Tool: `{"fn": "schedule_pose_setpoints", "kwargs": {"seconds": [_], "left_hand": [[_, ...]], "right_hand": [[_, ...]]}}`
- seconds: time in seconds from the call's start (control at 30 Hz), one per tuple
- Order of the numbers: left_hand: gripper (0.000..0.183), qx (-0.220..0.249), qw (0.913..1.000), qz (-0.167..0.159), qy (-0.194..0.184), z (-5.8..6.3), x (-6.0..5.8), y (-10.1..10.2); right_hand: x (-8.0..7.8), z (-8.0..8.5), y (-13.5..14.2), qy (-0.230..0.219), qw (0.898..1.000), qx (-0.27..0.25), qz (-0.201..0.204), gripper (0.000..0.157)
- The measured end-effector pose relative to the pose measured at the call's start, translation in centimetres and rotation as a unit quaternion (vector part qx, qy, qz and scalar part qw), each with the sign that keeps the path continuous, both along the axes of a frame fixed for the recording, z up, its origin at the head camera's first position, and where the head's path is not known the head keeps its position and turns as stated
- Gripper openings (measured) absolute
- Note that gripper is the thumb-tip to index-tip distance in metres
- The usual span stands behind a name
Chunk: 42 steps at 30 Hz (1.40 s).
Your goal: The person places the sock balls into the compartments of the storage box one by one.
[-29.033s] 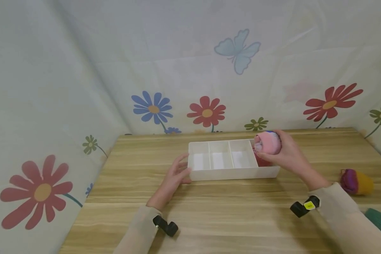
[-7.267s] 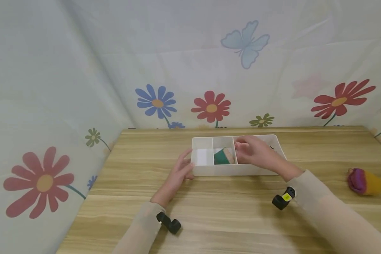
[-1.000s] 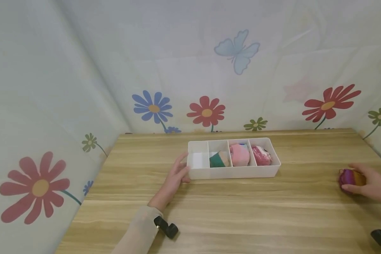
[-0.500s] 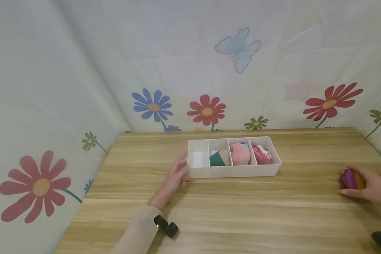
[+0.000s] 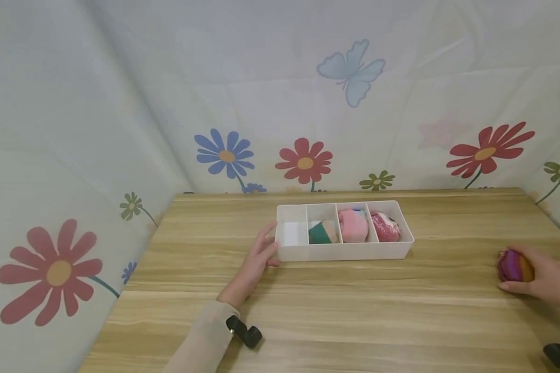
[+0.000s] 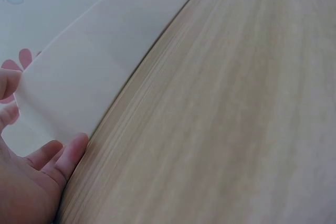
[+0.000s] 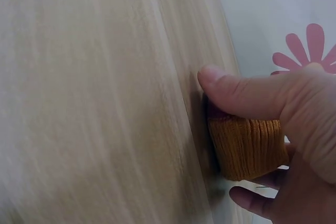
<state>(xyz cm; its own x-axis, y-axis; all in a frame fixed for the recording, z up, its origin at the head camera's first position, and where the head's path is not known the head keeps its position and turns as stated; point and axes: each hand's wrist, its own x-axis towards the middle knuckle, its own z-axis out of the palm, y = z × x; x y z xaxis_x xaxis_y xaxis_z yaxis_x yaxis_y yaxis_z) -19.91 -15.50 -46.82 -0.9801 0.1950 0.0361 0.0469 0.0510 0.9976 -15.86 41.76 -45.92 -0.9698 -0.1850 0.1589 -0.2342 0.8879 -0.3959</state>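
Observation:
My right hand [image 5: 548, 277] grips a rolled-up sock [image 5: 513, 266], purple with a mustard ribbed cuff, at the table's right side. In the right wrist view the thumb lies over the ribbed sock roll [image 7: 247, 148], which is low at the tabletop. My left hand [image 5: 255, 261] touches the left end of a white divided box [image 5: 345, 252], thumb at its front corner. From the left, its first compartment holds nothing. Then come a green and beige rolled sock [image 5: 320, 233], a pink one [image 5: 353, 226] and a dark red and white one [image 5: 386, 227].
The wood-grain table [image 5: 336, 311] ends at a back edge behind the box. A white curtain [image 5: 270, 93] with printed flowers hangs behind and along the left. Dark cameras are strapped to both wrists.
Since the oldest frame, the pink and green socks have come into the box, and my right hand has gone to the purple-and-mustard one. Over the last second that sock has turned slightly in my hand.

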Motion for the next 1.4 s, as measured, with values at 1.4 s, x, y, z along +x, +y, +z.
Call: {"fn": "schedule_pose_setpoints", "kwargs": {"seconds": [1.4], "left_hand": [[0.053, -0.002, 1.0000, 0.000, -0.001, 0.2, 0.1, 0.0]], "right_hand": [[-1.2, 3.1, -3.2, -0.043, 0.998, -0.028, -0.023, 0.084]]}}
